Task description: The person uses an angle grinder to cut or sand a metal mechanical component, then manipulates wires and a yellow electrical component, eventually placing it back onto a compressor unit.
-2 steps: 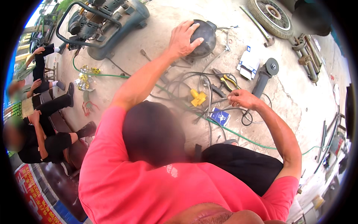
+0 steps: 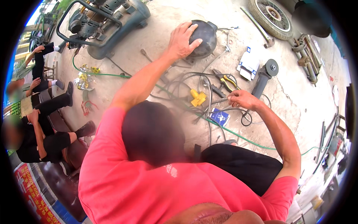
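Observation:
My left hand rests with fingers and thumb spread on the near left side of a black, dome-shaped thing on the concrete floor. My right hand has its fingers curled together in a pinch above tangled cables; whatever lies between the fingertips is hidden or too small to make out. Just beyond it are pliers with yellow-and-black handles and a black handle. An angle grinder lies to the right of that hand. Left of it sits a yellow plug-like piece, with a blue packet nearer me.
An air compressor stands at the far left. A green hose crosses the floor. An opened blue-and-white box, a spoked wheel and metal tubes lie at the right. Two people sit at the left.

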A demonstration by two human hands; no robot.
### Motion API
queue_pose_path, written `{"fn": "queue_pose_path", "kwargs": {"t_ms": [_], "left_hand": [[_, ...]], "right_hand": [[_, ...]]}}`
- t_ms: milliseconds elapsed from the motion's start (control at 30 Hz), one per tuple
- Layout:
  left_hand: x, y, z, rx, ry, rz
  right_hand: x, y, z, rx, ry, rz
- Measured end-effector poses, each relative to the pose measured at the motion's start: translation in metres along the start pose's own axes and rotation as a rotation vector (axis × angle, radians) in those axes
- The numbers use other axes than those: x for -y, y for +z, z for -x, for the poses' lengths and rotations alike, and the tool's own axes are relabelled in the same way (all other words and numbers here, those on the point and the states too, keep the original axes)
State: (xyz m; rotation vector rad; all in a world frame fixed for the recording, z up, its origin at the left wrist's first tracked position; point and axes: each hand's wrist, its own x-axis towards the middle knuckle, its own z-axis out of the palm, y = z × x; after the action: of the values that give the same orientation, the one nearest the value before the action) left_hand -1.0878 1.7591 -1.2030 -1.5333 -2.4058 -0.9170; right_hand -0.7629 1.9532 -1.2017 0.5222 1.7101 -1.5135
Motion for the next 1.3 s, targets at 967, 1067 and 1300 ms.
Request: {"fn": "queue_pose_path", "kwargs": {"t_ms": [967, 1067, 1300], "left_hand": [[0.041, -0.052, 0.166, 0.131, -0.949, 0.666], [0.046, -0.047, 0.167, 0.096, -0.908, 0.67], [0.051, -0.041, 0.151, 0.032, -0.963, 0.808]], "right_hand": [[0.228, 0.006, -0.107, -0.887, -0.121, 0.803], [0.238, 0.012, -0.112, -0.86, -0.03, 0.761], [0.236, 0.009, -0.114, -0.881, -0.046, 0.872]]}}
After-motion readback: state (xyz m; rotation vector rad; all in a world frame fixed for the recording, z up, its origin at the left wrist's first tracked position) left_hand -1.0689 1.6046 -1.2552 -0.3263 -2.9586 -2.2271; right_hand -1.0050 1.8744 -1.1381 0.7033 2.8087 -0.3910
